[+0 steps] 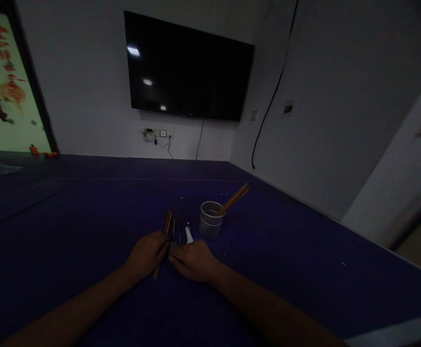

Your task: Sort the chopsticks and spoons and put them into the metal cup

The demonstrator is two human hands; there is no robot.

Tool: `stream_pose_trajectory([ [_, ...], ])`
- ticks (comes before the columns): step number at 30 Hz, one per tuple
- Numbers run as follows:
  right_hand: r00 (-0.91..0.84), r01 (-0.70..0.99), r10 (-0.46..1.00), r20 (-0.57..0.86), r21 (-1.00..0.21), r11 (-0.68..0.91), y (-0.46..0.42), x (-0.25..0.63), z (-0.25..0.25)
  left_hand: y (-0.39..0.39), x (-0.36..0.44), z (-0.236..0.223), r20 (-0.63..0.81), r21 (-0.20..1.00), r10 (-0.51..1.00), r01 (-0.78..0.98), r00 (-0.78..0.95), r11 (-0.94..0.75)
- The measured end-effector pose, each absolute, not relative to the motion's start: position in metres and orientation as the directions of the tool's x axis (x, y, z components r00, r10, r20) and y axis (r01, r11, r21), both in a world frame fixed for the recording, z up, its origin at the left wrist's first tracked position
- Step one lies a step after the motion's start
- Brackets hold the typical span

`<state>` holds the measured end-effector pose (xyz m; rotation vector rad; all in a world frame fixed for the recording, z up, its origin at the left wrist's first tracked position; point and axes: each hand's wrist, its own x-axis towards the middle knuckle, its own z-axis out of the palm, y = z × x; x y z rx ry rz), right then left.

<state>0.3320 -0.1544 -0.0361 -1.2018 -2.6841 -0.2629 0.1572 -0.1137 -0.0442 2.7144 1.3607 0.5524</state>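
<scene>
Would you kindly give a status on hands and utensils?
Left hand over chopsticks. Right hand at white utensil. Metal cup upright beyond, not between hands.

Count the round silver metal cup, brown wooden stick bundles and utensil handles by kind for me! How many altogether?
Round silver metal cup: 1
Bundles of thin brown wooden sticks: 2
Slim dark-grey utensil handles: 2
White utensil handle: 1
Total: 6

Ok so you've got one metal cup (210,230), one white handle (189,235), two darker handles (179,231) and one TV (189,67). I'm counting at least four chopsticks (235,198).
</scene>
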Motion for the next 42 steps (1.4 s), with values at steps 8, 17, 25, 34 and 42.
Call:
stream_pose_trajectory([
  [8, -0.661, 0.745, 0.712, 0.237, 0.09, 0.662, -0.1523, 0.3335, -0.0397, -0.1129, 0.1562, -0.0441, 0.281, 0.226, 0.789, 0.761, 0.547, -0.608],
  [17, -0.672, 0.737, 0.712, 0.203, 0.081, 0.671, -0.1514, 0.3342, -0.0383, -0.1133, 0.1572, -0.0437, 0.283, 0.234, 0.792, 0.761, 0.541, -0.605],
  [25, -0.678, 0.728, 0.698, 0.228, 0.086, 0.68, -0.1495, 0.3349, -0.0429, -0.1133, 0.1569, -0.0431, 0.27, 0.237, 0.796, 0.765, 0.541, -0.6],
  [34, -0.684, 0.725, 0.696, 0.217, 0.103, 0.681, -0.1509, 0.3337, -0.04, -0.113, 0.1555, -0.044, 0.279, 0.227, 0.79, 0.762, 0.546, -0.607],
  [42, -0.674, 0.736, 0.711, 0.198, 0.099, 0.67, -0.1527, 0.3327, -0.0373, -0.1136, 0.1555, -0.0418, 0.267, 0.197, 0.79, 0.771, 0.552, -0.605],
])
